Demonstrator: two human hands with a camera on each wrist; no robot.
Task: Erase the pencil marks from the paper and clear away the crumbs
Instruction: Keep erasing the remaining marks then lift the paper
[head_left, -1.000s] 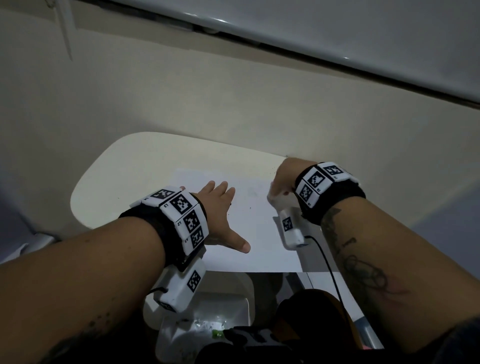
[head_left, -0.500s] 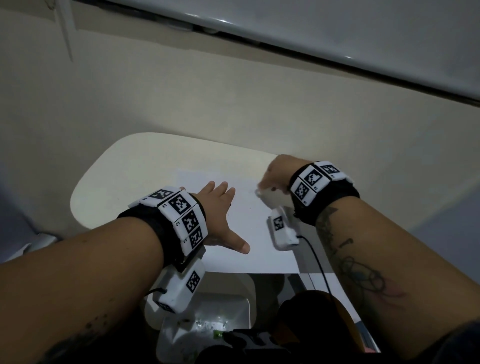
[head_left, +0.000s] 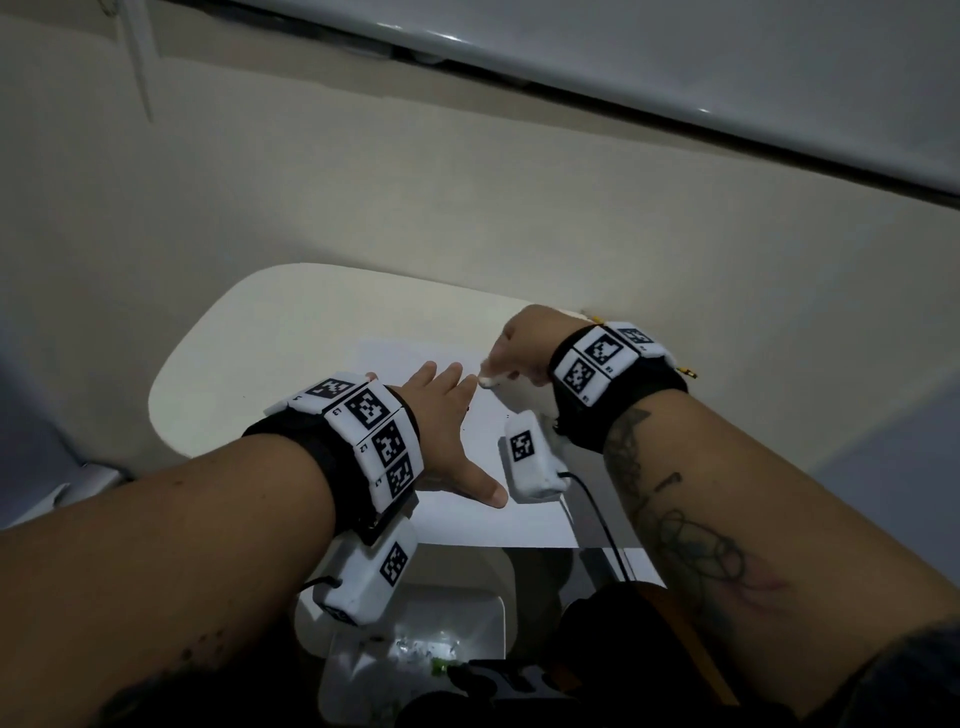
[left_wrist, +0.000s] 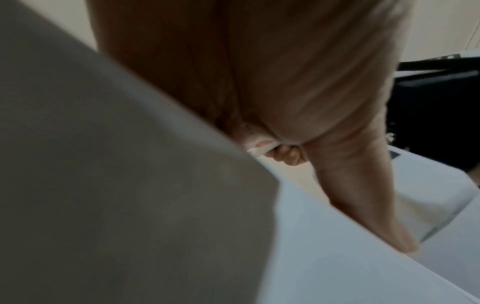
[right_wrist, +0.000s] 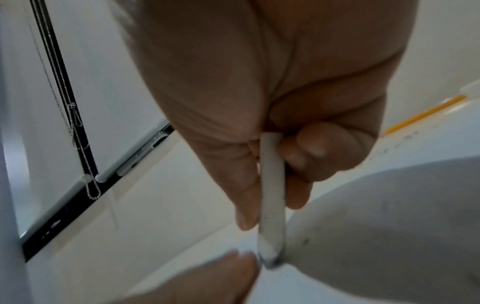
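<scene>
Erasing step underway: right hand (head_left: 511, 345) is pinching the white eraser (right_wrist: 271, 205), tip rubbing the paper (head_left: 467, 519) beside the left hand (head_left: 441, 431), which is lying flat, fingers spread, pinning the sheet; next likely more strokes, then sweeping crumbs.

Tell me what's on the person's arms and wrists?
Each wrist wears a black band topped with white blocks printed with black square codes. A white box with the same kind of code hangs under each wrist, trailing a thin black cable. The right forearm has dark tattoos. No sleeves cover the forearms.
</scene>
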